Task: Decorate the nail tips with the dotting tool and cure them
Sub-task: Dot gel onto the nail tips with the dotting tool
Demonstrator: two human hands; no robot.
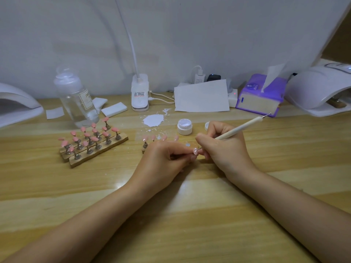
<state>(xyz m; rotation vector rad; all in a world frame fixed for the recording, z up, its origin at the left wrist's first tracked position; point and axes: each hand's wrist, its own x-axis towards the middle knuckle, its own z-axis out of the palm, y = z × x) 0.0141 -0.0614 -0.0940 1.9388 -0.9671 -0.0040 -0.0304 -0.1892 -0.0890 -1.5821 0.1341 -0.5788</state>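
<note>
My left hand [167, 158] pinches a small pink nail tip [195, 151] on its stand at table centre. My right hand [222, 147] grips the white dotting tool [241, 128] like a pen, its lower point touching that nail tip. Behind my left hand a wooden holder [144, 149] carries several pink nail tips [153, 138], partly hidden by my fingers. An open white gel jar [184, 126] stands just beyond my hands, its lid [207, 125] beside it. One white curing lamp [319, 92] sits at the far right, another [17, 105] at the far left.
Wooden holders with several pink nail tips [93, 141] stand at left. A clear bottle [77, 99], white pads [114, 109], a clip lamp base [140, 92], a white paint patch [153, 120], a paper sheet [201, 96] and a purple tissue box [260, 95] line the back.
</note>
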